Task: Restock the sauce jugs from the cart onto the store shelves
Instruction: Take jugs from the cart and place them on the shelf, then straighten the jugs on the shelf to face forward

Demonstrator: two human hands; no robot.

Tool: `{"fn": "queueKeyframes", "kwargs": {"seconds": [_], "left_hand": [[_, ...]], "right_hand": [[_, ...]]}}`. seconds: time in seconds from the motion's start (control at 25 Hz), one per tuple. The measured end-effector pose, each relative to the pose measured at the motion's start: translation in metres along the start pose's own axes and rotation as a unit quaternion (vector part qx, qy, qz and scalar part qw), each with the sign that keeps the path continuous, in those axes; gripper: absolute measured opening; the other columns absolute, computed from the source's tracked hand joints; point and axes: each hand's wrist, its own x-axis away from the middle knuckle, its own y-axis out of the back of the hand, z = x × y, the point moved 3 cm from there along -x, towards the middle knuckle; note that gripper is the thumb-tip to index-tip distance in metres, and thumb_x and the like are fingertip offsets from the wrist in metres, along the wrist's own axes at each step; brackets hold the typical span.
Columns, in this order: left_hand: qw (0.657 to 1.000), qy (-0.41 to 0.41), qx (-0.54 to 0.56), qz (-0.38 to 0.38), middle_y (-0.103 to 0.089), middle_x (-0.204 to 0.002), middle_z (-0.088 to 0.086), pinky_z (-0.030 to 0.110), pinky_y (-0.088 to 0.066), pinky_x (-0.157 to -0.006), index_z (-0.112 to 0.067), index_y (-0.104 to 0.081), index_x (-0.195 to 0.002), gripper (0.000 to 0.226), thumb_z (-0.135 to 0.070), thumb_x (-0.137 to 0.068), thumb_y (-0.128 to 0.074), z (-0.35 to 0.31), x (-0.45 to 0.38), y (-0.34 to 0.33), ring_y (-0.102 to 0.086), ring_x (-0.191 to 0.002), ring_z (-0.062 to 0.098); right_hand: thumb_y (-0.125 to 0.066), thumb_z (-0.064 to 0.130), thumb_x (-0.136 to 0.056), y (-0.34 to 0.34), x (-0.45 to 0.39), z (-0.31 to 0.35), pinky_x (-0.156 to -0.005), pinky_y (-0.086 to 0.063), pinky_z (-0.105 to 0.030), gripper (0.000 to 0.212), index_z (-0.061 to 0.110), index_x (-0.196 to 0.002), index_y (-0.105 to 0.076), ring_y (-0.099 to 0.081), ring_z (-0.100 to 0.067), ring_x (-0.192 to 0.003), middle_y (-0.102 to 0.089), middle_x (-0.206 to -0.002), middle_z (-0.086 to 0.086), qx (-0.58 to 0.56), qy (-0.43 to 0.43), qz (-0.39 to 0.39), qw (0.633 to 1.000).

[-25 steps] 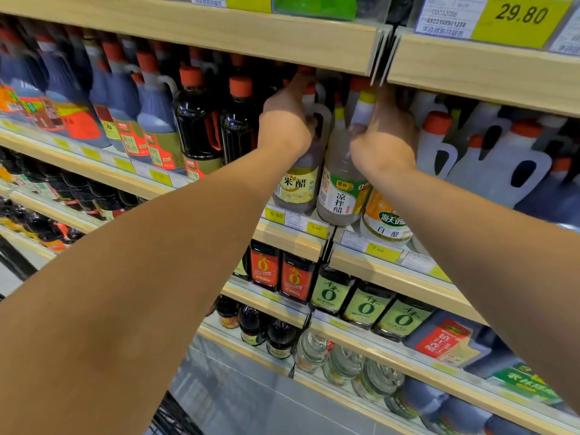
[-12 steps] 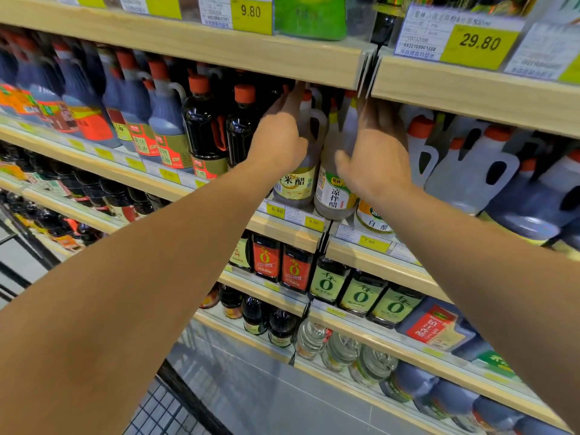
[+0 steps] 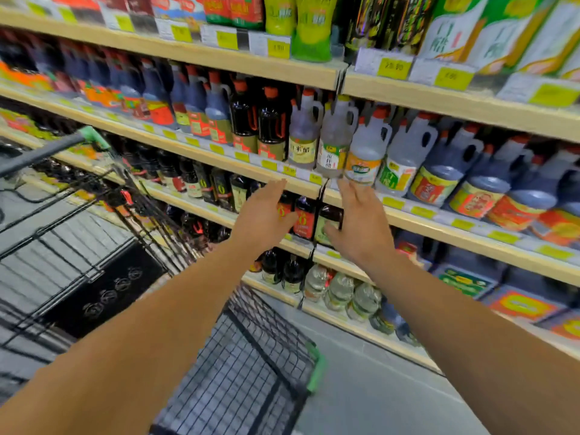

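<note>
Both hands have come off the jugs and dropped below the shelf lip since half a second back, and the view has swung left so the cart shows.

Going left to right: the cart [image 3: 194, 309] stands at lower left, its wire basket between the person and the shelves; I cannot make out any jugs in it through the blur. The left hand [image 3: 263, 221] hangs in the air with fingers straight and spread, holding nothing. Above it on the shelf [image 3: 219, 152], two pale jugs stand side by side at the front edge: the white-label jug [image 3: 303, 136] and the green-label jug [image 3: 334, 139], which seems to lean a little over the lip. The right hand [image 3: 361, 227] is likewise flat and empty, just below that jug.

The placing looks done, so the step in hand is likely the return to the cart for more stock. Before turning away, it would pay to nudge the green-label jug back until its base sits fully on the shelf.

Room to move: the hands have free air between shelf lips and cart, but the cart's near corner with its green bumper [image 3: 315, 365] lies under the left forearm, so the arm should lift over the wire rim, not sweep across it. The floor [image 3: 361, 387] to the right is bare.
</note>
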Motion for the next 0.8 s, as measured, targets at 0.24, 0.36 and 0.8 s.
{"fn": "queueKeyframes", "kwargs": {"seconds": [0.24, 0.36, 0.8], "left_hand": [[0.999, 0.024, -0.026, 0.016, -0.018, -0.159, -0.001, 0.040, -0.023, -0.118, -0.027, -0.017, -0.152, 0.072, -0.044, -0.093, -0.054, -0.012, 0.169, 0.049, -0.017, -0.147, 0.020], [0.998, 0.050, -0.045, 0.018, -0.015, -0.160, -0.001, 0.042, -0.022, -0.119, -0.028, -0.014, -0.152, 0.074, -0.047, -0.092, -0.053, 0.005, 0.230, 0.069, -0.015, -0.147, 0.020], [0.990, 0.124, -0.063, -0.006, -0.015, -0.160, 0.000, 0.043, -0.020, -0.119, -0.028, -0.015, -0.152, 0.076, -0.049, -0.091, -0.054, 0.185, 0.392, 0.176, -0.015, -0.147, 0.024]], "right_hand": [[-0.057, 0.052, -0.086, 0.051, 0.139, 0.056, -0.121, -0.013, -0.043, 0.088, 0.018, -0.153, -0.012, -0.012, -0.029, -0.147, -0.017, -0.159, -0.008, 0.000, 0.012, 0.053, 0.999], [-0.057, 0.051, -0.087, 0.065, 0.184, 0.090, -0.121, -0.011, -0.043, 0.086, 0.017, -0.153, -0.012, -0.013, -0.030, -0.147, -0.017, -0.159, -0.007, -0.016, 0.028, 0.069, 0.997], [-0.059, 0.054, -0.086, 0.011, 0.234, 0.330, -0.119, -0.016, -0.048, 0.087, 0.025, -0.152, -0.010, -0.009, -0.029, -0.148, -0.014, -0.160, -0.001, -0.021, 0.091, 0.124, 0.988]]}}
